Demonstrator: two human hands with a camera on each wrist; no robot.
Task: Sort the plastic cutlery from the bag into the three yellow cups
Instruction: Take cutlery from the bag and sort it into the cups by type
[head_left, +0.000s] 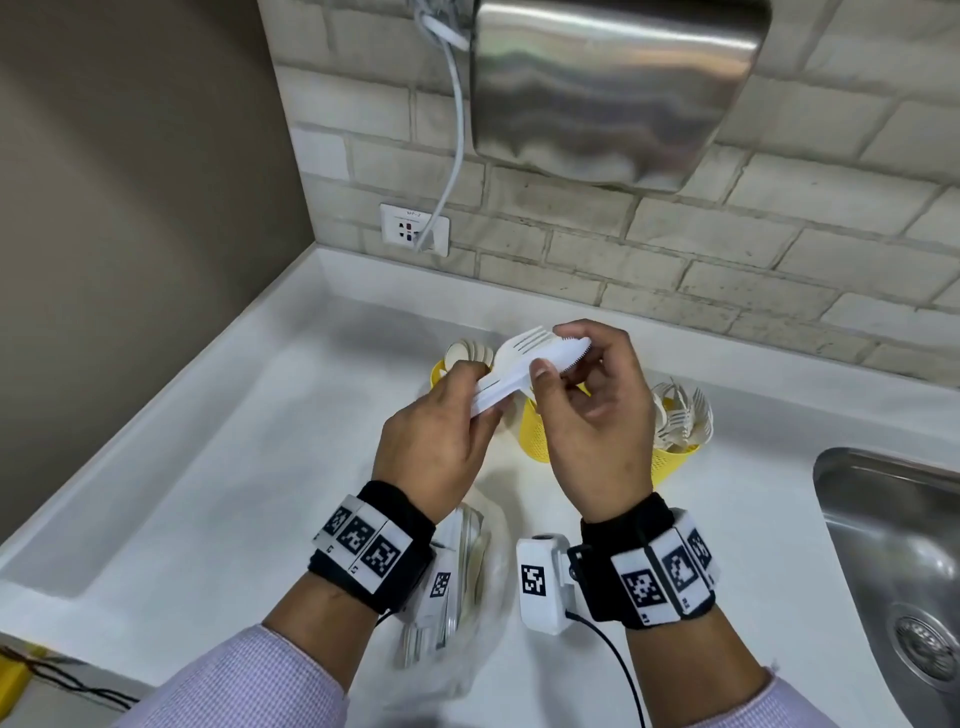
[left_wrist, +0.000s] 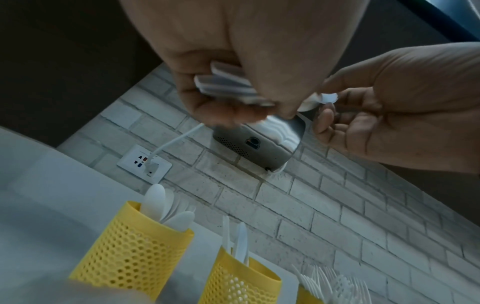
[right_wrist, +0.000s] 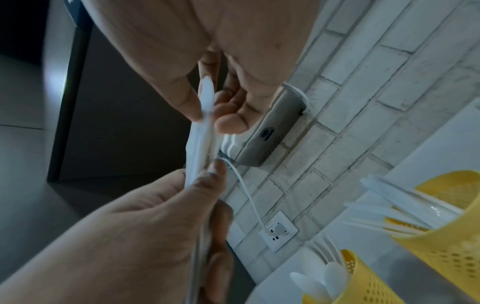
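Observation:
Both hands hold a small bunch of white plastic cutlery above the counter. My left hand grips the handles. My right hand pinches the head end, where a serrated knife lies over a fork. Three yellow mesh cups stand behind the hands: the left cup holds spoons, the middle cup holds knives, the right cup holds forks. The clear plastic bag with more cutlery lies under my wrists.
A steel sink is sunk into the white counter at the right. On the brick wall hang a metal hand dryer and a socket with a white cable plugged in.

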